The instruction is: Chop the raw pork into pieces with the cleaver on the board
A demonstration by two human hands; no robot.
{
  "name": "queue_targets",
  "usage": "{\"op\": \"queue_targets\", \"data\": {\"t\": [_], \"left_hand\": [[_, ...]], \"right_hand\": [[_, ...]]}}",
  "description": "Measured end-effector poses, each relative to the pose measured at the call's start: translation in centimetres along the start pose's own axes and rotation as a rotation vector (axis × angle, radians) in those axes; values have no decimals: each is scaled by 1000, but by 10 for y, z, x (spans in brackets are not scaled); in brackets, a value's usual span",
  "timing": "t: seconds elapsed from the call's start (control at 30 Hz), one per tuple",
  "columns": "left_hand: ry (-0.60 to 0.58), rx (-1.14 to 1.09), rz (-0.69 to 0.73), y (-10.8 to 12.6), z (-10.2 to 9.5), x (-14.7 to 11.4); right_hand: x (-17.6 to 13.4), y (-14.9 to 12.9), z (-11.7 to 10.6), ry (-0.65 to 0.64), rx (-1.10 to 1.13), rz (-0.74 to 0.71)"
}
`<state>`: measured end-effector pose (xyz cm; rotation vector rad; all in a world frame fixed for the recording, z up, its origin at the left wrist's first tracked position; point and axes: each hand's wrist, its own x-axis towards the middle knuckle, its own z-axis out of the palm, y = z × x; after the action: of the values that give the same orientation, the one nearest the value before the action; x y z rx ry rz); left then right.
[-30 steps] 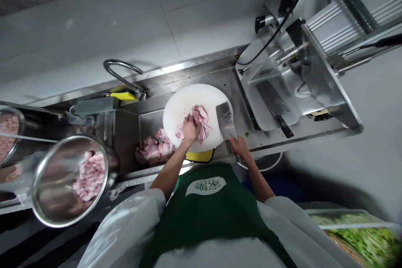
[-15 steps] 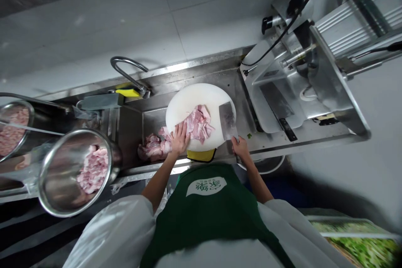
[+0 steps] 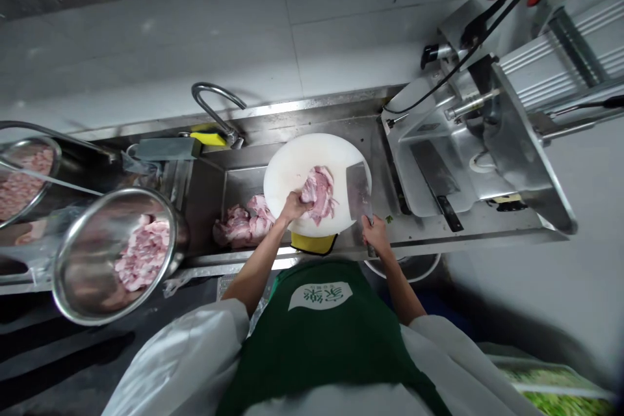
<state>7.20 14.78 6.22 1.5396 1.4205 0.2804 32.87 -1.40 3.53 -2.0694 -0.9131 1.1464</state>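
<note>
A piece of raw meat [image 3: 320, 194] lies on a round white cutting board [image 3: 287, 162]. My left hand [image 3: 295, 206] grips the near left edge of this piece, fingers closed on it. In my right hand [image 3: 375, 234] is the handle of a cleaver [image 3: 357, 188], its broad blade lying over the right side of the board, apart from the meat. More raw meat [image 3: 242, 226] is heaped in the sink to the left of the board. A yellow cloth or pad [image 3: 313, 244] sticks out beneath the board's near edge.
A steel bowl [image 3: 73, 279] with cut meat stands at the left, with another meat container [image 3: 53, 169] behind it. The faucet [image 3: 214, 107] arches at the back. On the right is a metal slicer [image 3: 526, 149] with a second cleaver [image 3: 435, 172] lying on it.
My left hand has gone from lying flat against the meat to gripping its edge, and the piece looks gathered up and turned. The cleaver stays at the board's right side.
</note>
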Motion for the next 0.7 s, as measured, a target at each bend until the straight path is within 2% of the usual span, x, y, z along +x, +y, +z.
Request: {"op": "queue_targets", "data": {"t": [0.07, 0.13, 0.2, 0.23, 0.33, 0.4, 0.47, 0.5, 0.57, 0.63, 0.7], "left_hand": [[4, -234, -18, 6, 12, -7], [14, -456, -121, 15, 18, -9], [4, -604, -198, 29, 14, -3], [-8, -626, -193, 38, 7, 3], [-43, -448, 5, 71, -23, 24], [-55, -141, 233, 91, -42, 32], [-72, 209, 460, 100, -49, 27], [-84, 357, 550, 98, -48, 21], [-109, 558, 646, 78, -36, 0], [-130, 660, 630, 42, -18, -26], [-145, 730, 568, -2, -3, -54]], "right_hand": [[0, 1, 1, 1, 46, 42], [1, 1, 2, 0, 80, 68], [0, 1, 3, -1, 105, 71], [0, 1, 3, -2, 113, 67], [-2, 2, 1, -9, 126, 62], [-4, 3, 0, -18, 125, 62], [-5, 5, 0, -29, 130, 63], [-6, 5, 0, -33, 135, 66], [-6, 5, -1, -39, 147, 77], [-6, 2, -4, -41, 117, 83], [-6, -4, -11, -11, -16, 51]]}}
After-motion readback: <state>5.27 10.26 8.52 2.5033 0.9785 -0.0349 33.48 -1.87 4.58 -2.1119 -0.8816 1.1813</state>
